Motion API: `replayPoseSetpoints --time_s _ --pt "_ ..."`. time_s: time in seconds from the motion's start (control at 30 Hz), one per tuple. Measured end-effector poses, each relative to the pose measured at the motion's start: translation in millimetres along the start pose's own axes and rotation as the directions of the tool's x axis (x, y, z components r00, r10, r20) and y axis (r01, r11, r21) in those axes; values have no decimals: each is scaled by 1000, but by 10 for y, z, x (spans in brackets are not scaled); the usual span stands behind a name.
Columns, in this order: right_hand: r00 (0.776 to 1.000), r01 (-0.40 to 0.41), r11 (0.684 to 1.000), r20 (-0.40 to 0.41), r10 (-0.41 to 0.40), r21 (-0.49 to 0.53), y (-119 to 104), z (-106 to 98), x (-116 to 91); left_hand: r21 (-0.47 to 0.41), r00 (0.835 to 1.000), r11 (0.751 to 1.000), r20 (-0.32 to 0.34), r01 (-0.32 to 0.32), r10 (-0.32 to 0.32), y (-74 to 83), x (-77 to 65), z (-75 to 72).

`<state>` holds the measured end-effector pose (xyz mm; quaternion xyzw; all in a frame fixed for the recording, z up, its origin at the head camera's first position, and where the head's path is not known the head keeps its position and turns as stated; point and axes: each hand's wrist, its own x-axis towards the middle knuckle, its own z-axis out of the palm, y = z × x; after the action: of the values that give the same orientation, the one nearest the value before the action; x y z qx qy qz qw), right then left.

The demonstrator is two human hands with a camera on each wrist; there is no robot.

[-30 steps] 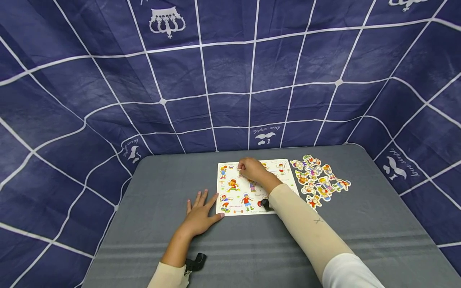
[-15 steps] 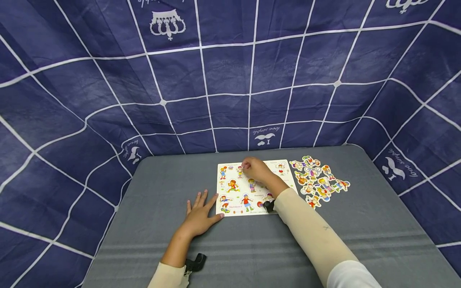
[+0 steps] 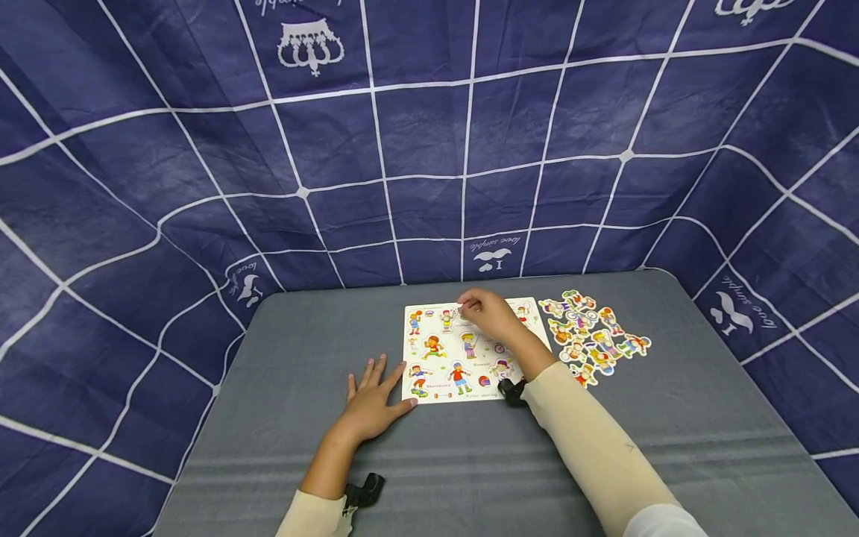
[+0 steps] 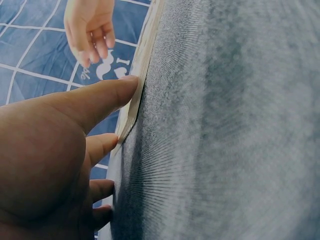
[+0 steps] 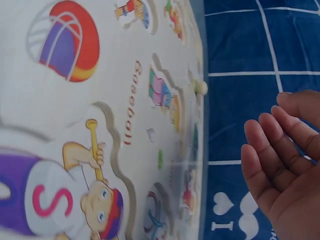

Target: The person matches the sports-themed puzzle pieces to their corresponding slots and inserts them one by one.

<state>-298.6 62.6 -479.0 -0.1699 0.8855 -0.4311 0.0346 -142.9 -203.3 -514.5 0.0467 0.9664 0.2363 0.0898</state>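
Observation:
A white puzzle board (image 3: 439, 371) printed with sporty children lies flat on the table. My left hand (image 3: 371, 406) rests on the cloth with spread fingers, thumb and fingertips against the board's left edge. In the left wrist view, the thumb (image 4: 115, 95) touches the board's side. My right hand (image 3: 495, 319) is above the board's upper middle, fingers loosely bent; the right wrist view shows nothing held. Just left of it, a child-shaped puzzle piece (image 3: 447, 321) lies on the board. A small pale knob (image 5: 200, 88) sticks up from the board, apart from the right fingers.
Several loose child-shaped puzzle pieces (image 3: 604, 341) lie in a pile right of the board. Grey cloth (image 3: 302, 335) covers the table. A blue curtain (image 3: 429, 134) with white grid lines encloses the back and sides.
My right hand has let go of the child-shaped puzzle piece and drawn back to the right, uncovering it on the board. My left hand has stayed in place.

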Motion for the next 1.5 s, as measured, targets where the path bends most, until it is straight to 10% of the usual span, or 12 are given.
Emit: replayPoseSetpoints --time_s 1.5 --pt "989 12 1000 -148 -16 -23 260 -835 -948 -33 1000 999 -2 -5 5 6 -10 6"
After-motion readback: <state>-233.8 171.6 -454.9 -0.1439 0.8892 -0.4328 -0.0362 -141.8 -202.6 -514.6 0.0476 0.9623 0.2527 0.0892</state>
